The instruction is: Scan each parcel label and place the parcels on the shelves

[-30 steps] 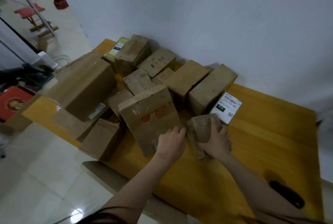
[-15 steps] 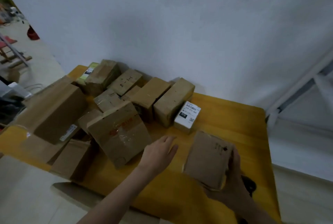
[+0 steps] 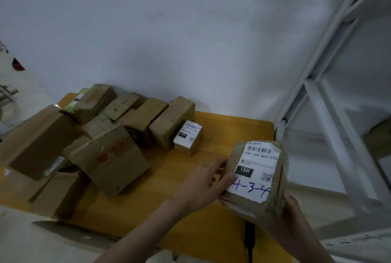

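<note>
Both hands hold a small brown taped parcel (image 3: 273, 205) above the right end of the yellow table (image 3: 211, 229). Its white label (image 3: 257, 169) faces me, with a barcode, "15H" and handwritten "4-3-4". My left hand (image 3: 203, 184) grips the parcel's left side, thumb lying on the label's edge. My right hand (image 3: 296, 216) grips it from below and the right; most of its fingers are hidden behind the parcel. A dark handheld scanner (image 3: 249, 235) lies on the table under the parcel, mostly hidden.
Several cardboard parcels (image 3: 110, 157) are piled on the table's left half, among them a small one with a white label (image 3: 188, 135). A white metal shelf frame (image 3: 330, 114) stands to the right. A white wall rises behind the table.
The parcel was lifted from beside the pile and carried right, then turned so its label faces me. My left hand left the big box and took the parcel's left side. The view swung right.
</note>
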Motion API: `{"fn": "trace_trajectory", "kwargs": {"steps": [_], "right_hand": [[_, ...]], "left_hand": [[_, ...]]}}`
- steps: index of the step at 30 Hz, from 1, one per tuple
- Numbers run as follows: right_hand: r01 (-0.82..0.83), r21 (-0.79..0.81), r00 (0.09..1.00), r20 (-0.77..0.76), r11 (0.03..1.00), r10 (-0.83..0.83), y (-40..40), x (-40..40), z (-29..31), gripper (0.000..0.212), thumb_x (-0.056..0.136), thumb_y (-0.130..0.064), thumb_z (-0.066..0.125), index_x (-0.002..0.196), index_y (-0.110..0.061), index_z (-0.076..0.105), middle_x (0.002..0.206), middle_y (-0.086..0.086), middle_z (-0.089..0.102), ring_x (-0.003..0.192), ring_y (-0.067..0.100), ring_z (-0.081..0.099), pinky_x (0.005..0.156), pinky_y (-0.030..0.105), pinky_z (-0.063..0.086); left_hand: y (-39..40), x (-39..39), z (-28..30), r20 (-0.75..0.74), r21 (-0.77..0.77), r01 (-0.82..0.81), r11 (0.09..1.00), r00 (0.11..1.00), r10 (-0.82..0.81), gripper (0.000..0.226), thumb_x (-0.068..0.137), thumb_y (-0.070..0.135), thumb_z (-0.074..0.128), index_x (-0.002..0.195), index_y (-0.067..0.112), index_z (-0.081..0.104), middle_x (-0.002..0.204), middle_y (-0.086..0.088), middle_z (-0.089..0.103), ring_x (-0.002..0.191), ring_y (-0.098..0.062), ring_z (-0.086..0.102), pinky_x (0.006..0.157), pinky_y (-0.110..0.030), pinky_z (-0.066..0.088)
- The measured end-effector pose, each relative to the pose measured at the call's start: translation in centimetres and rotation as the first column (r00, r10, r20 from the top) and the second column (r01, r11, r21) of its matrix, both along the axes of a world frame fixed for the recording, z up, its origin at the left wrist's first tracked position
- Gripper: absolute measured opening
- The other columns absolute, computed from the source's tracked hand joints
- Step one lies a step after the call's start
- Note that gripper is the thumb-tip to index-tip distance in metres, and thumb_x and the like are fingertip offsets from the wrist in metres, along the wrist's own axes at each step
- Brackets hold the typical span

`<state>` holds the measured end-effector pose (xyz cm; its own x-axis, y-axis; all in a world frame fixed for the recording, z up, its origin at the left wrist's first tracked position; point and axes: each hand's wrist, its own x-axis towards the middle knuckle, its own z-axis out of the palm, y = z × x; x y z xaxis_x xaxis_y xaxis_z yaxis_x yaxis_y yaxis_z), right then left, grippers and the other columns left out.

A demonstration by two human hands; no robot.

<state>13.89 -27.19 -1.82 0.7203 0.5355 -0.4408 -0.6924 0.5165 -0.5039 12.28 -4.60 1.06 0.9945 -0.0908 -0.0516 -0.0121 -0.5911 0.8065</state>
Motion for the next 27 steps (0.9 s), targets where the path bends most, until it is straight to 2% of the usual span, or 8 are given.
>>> {"fn": "trace_trajectory", "kwargs": {"steps": [3,7,10,13,18,21,24,27], "right_hand": [[0.055,-0.074,0.998,0.029,0.996,-0.054,-1.2,0.1,1.1,0.036,0.089,-0.029,0.053,0.112,-0.006,0.068,0.112,0.024,0.067,0.092,0.037,0.070,0.061,0.040,0.059],[0.020,-0.080,1.000,-0.008,0.997,-0.021,-2.1,0.6,0.7,0.080,0.049,-0.036,0.092,0.120,-0.010,0.065,0.122,0.022,0.064,0.105,0.038,0.065,0.073,0.046,0.059],[0.031,-0.094,0.998,-0.059,0.995,-0.036,-2.6,1.2,0.1,0.040,0.082,-0.034,0.068,0.112,-0.008,0.069,0.117,0.023,0.066,0.095,0.035,0.070,0.065,0.042,0.060],[0.016,-0.202,0.999,-0.024,0.979,-0.022,-2.9,1.9,-0.7,0.035,0.104,-0.017,0.032,0.118,-0.006,0.062,0.108,0.020,0.070,0.086,0.030,0.072,0.059,0.034,0.059],[-0.058,-0.358,0.994,0.069,0.932,0.088,-2.5,2.1,-1.3,0.028,0.103,-0.015,0.036,0.122,-0.015,0.056,0.103,0.008,0.074,0.086,0.019,0.072,0.059,0.023,0.057],[-0.086,-0.459,0.991,0.055,0.884,0.125,-1.6,3.1,-1.8,0.039,0.096,-0.003,0.051,0.132,-0.016,0.049,0.120,0.001,0.063,0.101,0.012,0.064,0.060,0.009,0.050],[-0.099,-0.518,0.965,0.157,0.849,0.208,-0.5,3.7,-3.5,0.028,0.099,-0.019,0.046,0.123,-0.016,0.059,0.117,0.007,0.067,0.107,0.019,0.065,0.077,0.030,0.057],[-0.116,-0.546,0.980,0.076,0.829,0.187,0.6,4.4,-5.4,0.032,0.096,-0.038,0.048,0.118,-0.021,0.064,0.116,0.009,0.069,0.108,0.028,0.064,0.093,0.051,0.050]], "left_hand": [[-1.6,-0.3,0.0,-0.025,-0.168,0.014,0.986,1.000,-0.018,0.064,0.088,0.065,0.051,0.142,0.032,0.038,0.133,0.014,0.055,0.114,-0.001,0.057,0.090,-0.032,0.056],[-3.4,-0.9,-0.1,-0.090,-0.356,-0.001,0.934,0.995,-0.033,0.065,0.089,0.053,0.057,0.144,0.036,0.027,0.137,0.014,0.048,0.117,0.003,0.054,0.092,-0.031,0.055],[-4.4,-1.3,-1.0,-0.192,-0.486,-0.042,0.873,0.980,-0.059,0.069,0.087,0.053,0.061,0.141,0.048,0.018,0.136,0.008,0.049,0.116,-0.010,0.060,0.090,-0.035,0.056],[-4.6,-1.6,-2.0,-0.253,-0.536,-0.086,0.840,0.965,-0.063,0.070,0.087,0.049,0.063,0.137,0.054,0.014,0.139,0.002,0.049,0.113,-0.013,0.063,0.087,-0.036,0.057],[-4.4,-1.8,-4.0,-0.379,-0.577,-0.188,0.795,0.924,-0.056,0.074,0.088,0.043,0.066,0.130,0.067,0.011,0.135,-0.001,0.054,0.112,-0.019,0.064,0.088,-0.040,0.057],[-4.2,-2.1,-5.4,-0.409,-0.600,-0.267,0.754,0.912,-0.003,0.076,0.082,0.040,0.075,0.124,0.070,0.018,0.133,-0.005,0.054,0.112,-0.022,0.064,0.088,-0.042,0.057],[-3.7,-2.6,-6.7,-0.415,-0.597,-0.310,0.740,0.909,0.045,0.081,0.071,0.045,0.077,0.127,0.067,0.022,0.132,-0.004,0.053,0.112,-0.023,0.063,0.084,-0.036,0.058],[-2.9,-3.0,-7.6,-0.428,-0.576,-0.351,0.739,0.899,0.094,0.078,0.073,0.039,0.075,0.126,0.062,0.023,0.130,-0.002,0.052,0.111,-0.024,0.063,0.080,-0.032,0.058]]}}
